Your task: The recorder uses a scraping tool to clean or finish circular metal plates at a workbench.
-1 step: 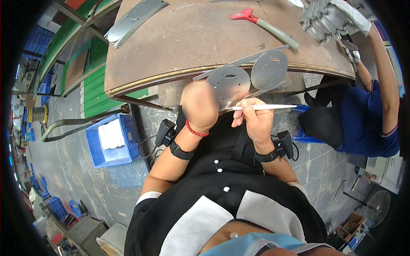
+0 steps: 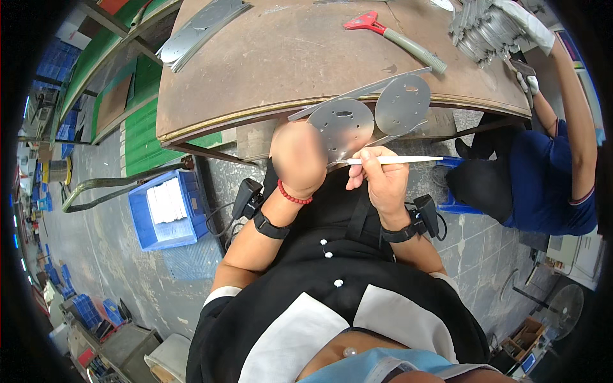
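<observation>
While the left hand [image 2: 298, 158] grips a perforated metal disc [image 2: 345, 124], right fingers [image 2: 369, 167] pinch a slim white stick [image 2: 399, 159].

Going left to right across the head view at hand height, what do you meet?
Blue crate → left hand → round perforated metal disc → right hand holding a thin white stick → co-worker's blue sleeve.

Blue crate [image 2: 167, 214]: nine o'clock from the hands, on the grey floor; open rectangular plastic bin, holding a pale stack of flat white pieces (contents not legible).
Stacked blue crates [image 2: 64, 131]: ten o'clock, far left edge; small, partly hidden.
More blue crates [image 2: 89, 311]: seven o'clock, low left; tiny, blurred.
Cardboard box [image 2: 527, 333]: four o'clock, floor; brown, open top.
Labels, signs, screens: none discernible.
</observation>
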A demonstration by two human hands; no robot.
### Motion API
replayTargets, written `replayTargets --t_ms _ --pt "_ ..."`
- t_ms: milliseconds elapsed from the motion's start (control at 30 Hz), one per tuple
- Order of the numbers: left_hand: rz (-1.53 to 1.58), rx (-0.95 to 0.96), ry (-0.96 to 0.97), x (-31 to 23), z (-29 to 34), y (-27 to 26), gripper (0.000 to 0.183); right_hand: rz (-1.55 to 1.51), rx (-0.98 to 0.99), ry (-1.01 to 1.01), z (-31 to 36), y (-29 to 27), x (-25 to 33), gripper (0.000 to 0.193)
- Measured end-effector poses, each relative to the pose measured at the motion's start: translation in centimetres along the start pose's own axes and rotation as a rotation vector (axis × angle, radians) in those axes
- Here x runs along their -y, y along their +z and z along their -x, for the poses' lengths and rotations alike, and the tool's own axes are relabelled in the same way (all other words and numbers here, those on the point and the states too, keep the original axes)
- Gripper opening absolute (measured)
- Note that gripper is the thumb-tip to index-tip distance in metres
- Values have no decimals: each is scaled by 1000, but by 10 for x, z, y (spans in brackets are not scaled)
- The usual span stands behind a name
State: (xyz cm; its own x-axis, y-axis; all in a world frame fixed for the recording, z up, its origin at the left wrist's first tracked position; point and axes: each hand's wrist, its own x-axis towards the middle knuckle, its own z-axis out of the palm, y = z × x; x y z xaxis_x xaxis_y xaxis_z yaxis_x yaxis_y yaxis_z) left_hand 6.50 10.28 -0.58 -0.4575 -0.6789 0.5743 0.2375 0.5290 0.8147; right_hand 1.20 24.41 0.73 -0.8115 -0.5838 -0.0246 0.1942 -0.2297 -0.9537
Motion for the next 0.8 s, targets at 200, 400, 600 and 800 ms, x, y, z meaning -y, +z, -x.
replayTargets --t_ms 200,400,600,800 --pt "64 -15 -62 3 2 -1 22 -51 7 39 0 2 -4 18" --pt "100 -16 -100 5 0 4 23 -203 51 61 -1 -1 -5 19" --pt "234 -31 -242 5 -9 0 28 -99 -101 -472 -7 -40 13 21" --pt "423 -16 -359 9 -7 1 29 -102 -365 -303 -24 -64 29 32"
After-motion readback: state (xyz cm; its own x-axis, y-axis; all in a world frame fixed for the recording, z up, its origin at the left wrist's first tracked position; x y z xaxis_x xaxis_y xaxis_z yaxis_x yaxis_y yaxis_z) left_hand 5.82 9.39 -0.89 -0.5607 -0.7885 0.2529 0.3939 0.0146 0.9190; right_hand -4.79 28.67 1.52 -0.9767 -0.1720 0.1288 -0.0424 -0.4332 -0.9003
